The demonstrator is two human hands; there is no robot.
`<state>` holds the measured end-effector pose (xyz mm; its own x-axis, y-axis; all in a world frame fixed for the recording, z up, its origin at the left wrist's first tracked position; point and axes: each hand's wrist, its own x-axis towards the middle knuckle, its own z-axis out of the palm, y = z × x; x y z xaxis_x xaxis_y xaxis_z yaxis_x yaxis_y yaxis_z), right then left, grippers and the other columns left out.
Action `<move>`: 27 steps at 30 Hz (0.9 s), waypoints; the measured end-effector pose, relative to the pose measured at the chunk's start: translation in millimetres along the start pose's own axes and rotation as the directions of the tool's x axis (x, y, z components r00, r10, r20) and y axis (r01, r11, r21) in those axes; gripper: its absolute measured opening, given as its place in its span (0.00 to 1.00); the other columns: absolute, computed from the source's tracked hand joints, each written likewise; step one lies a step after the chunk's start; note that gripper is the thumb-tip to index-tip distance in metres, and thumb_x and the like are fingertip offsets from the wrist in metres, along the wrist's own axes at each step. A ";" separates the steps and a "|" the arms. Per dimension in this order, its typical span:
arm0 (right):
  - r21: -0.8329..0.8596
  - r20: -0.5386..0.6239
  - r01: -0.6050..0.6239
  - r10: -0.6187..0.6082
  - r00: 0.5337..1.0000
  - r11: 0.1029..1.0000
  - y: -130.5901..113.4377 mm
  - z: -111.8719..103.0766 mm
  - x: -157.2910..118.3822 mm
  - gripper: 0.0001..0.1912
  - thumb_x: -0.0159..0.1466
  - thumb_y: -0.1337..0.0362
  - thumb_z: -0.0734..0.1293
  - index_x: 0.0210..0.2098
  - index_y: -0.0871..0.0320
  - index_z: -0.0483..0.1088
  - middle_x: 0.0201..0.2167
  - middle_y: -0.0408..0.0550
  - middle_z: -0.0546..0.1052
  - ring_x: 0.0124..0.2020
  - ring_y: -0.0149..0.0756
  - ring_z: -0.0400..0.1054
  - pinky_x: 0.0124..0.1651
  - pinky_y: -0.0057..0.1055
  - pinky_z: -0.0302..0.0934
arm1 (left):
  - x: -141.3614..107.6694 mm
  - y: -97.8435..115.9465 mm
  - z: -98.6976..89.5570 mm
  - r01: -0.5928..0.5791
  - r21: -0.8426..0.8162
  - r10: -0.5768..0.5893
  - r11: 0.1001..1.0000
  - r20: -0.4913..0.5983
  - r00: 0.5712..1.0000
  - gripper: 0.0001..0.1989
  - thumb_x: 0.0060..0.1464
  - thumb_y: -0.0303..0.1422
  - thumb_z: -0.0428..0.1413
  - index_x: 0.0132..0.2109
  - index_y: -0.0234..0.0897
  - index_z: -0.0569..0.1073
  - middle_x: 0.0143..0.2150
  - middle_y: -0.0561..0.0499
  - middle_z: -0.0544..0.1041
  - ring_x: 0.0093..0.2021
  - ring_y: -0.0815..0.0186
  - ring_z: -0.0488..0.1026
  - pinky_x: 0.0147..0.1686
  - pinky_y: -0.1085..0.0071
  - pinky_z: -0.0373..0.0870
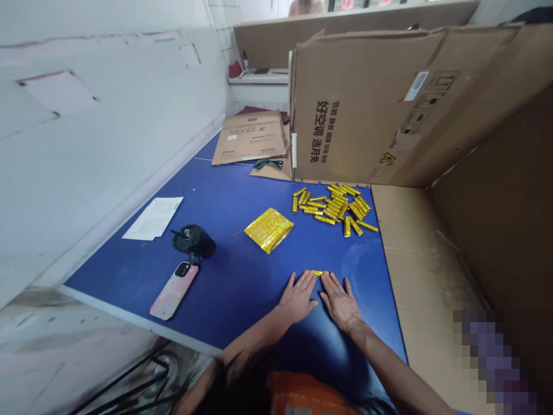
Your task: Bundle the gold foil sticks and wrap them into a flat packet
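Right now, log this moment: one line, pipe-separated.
left hand: flat, fingertips at gold strip | right hand: flat, fingertips at other end | gold foil: on blue table, ahead-left | gold pieces: loose cluster, ahead-right

We've 1 view: a head-worn cam, facing fwd & down over the table [233, 276]. We look from above its near side, so L hand [296, 300] & R hand [341, 305] show close, low & just R of ctr, w/ forearms [253, 340] running in from the btm edge & orange cloth [302, 395] right under us. It's a wide shot: wall [129, 132] along the L, box [358, 109] upper R, a bit of a person [296, 8] at the top edge, well off.
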<state>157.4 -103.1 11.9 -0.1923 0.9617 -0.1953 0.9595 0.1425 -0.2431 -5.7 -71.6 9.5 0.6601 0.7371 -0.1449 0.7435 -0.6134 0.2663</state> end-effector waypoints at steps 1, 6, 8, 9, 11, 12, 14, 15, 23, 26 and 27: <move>-0.002 -0.004 -0.002 0.002 1.000 1.000 0.1 0.9 0.0 0.26 0.64 0.59 0.48 0.60 0.60 0.49 0.61 0.47 0.51 0.62 0.39 0.40 0.60 0.48 0.31 | -1.4 -1.1 -0.1 0.003 0.008 -0.003 1.000 -0.005 1.000 0.31 0.55 0.41 0.42 0.62 0.33 0.43 0.64 0.45 0.47 0.63 0.61 0.39 0.58 0.54 0.40; 0.004 -0.009 0.000 0.000 1.000 1.000 0.3 4.5 -0.7 0.26 0.64 0.59 0.48 0.60 0.58 0.48 0.61 0.47 0.51 0.62 0.38 0.38 0.60 0.48 0.31 | -7.8 -5.3 -2.4 0.032 0.012 -0.032 0.999 -0.049 0.998 0.29 0.56 0.40 0.41 0.62 0.33 0.46 0.63 0.45 0.49 0.63 0.63 0.40 0.58 0.56 0.41; 0.008 -0.008 0.001 -0.001 1.000 1.000 -0.1 4.6 -1.5 0.26 0.64 0.59 0.48 0.60 0.57 0.47 0.61 0.46 0.51 0.62 0.38 0.37 0.60 0.48 0.31 | -9.2 -6.4 -3.0 0.036 0.008 -0.036 0.999 -0.058 0.998 0.28 0.57 0.40 0.40 0.61 0.33 0.47 0.63 0.45 0.49 0.63 0.63 0.41 0.58 0.57 0.41; 0.009 -0.009 0.000 0.000 1.000 1.000 -0.5 4.4 -1.9 0.26 0.64 0.60 0.48 0.60 0.57 0.47 0.61 0.46 0.51 0.62 0.38 0.37 0.60 0.48 0.30 | -9.5 -6.6 -3.2 0.035 0.007 -0.035 0.999 -0.055 0.998 0.28 0.57 0.40 0.40 0.61 0.33 0.47 0.63 0.46 0.49 0.63 0.63 0.41 0.58 0.57 0.41; 0.011 -0.006 -0.008 0.008 1.000 1.000 -1.2 3.0 -2.0 0.26 0.64 0.60 0.48 0.60 0.56 0.47 0.62 0.46 0.51 0.62 0.38 0.37 0.60 0.48 0.30 | -9.5 -6.2 -3.6 0.036 0.005 -0.036 0.999 -0.048 0.998 0.28 0.57 0.40 0.40 0.61 0.33 0.47 0.63 0.46 0.49 0.63 0.63 0.42 0.58 0.57 0.41; 0.013 -0.004 -0.013 0.013 1.000 1.000 -1.4 1.6 -1.6 0.25 0.63 0.61 0.48 0.60 0.56 0.47 0.61 0.46 0.51 0.62 0.38 0.38 0.60 0.48 0.30 | -9.2 -5.7 -4.2 0.038 0.004 -0.038 0.999 -0.045 0.998 0.28 0.57 0.40 0.40 0.61 0.34 0.47 0.63 0.46 0.49 0.62 0.62 0.42 0.58 0.57 0.41; 0.021 0.006 -0.021 0.021 1.000 1.000 -1.4 -3.3 0.4 0.25 0.62 0.63 0.50 0.60 0.56 0.49 0.61 0.46 0.53 0.62 0.39 0.40 0.59 0.48 0.33 | -7.8 -4.4 -6.8 0.046 -0.003 -0.046 0.999 -0.045 0.998 0.28 0.56 0.40 0.41 0.61 0.34 0.47 0.63 0.46 0.50 0.62 0.62 0.43 0.58 0.57 0.42; 0.026 0.009 -0.023 0.022 1.000 0.999 -1.2 -6.7 2.0 0.25 0.62 0.64 0.51 0.59 0.56 0.51 0.60 0.46 0.55 0.61 0.39 0.43 0.59 0.47 0.35 | -6.5 -3.8 -9.0 0.051 -0.010 -0.051 0.999 -0.047 0.998 0.28 0.56 0.40 0.42 0.61 0.34 0.48 0.63 0.46 0.51 0.62 0.61 0.44 0.57 0.57 0.42; 0.041 -0.018 -0.084 0.085 0.996 0.996 -4.5 -32.6 25.9 0.18 0.60 0.68 0.54 0.46 0.58 0.67 0.46 0.53 0.68 0.47 0.43 0.59 0.48 0.36 0.51 | 12.4 -4.7 -31.5 0.067 -0.071 -0.068 0.995 -0.014 0.998 0.22 0.54 0.31 0.46 0.57 0.37 0.56 0.52 0.45 0.64 0.50 0.59 0.59 0.48 0.63 0.57; 0.071 0.002 -0.109 0.109 0.994 0.992 -5.7 -34.4 35.8 0.15 0.60 0.69 0.53 0.41 0.59 0.69 0.42 0.55 0.68 0.45 0.43 0.60 0.47 0.36 0.52 | 17.4 -5.3 -32.7 0.082 -0.104 -0.084 0.991 -0.013 0.996 0.17 0.54 0.28 0.46 0.52 0.39 0.63 0.48 0.46 0.66 0.48 0.60 0.60 0.46 0.63 0.58; 0.087 0.015 -0.115 0.114 0.993 0.990 -5.5 -34.5 38.5 0.15 0.60 0.69 0.53 0.40 0.60 0.68 0.41 0.55 0.68 0.45 0.42 0.61 0.46 0.35 0.52 | 18.6 -5.4 -32.6 0.089 -0.121 -0.092 0.989 -0.014 0.996 0.16 0.54 0.27 0.45 0.50 0.39 0.64 0.47 0.46 0.66 0.48 0.60 0.60 0.46 0.63 0.59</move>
<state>151.8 -58.8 38.5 -0.0844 0.9681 -0.2360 0.9536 0.0098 -0.3009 -0.9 -45.3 36.5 0.5875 0.7942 -0.1552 0.7811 -0.5064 0.3654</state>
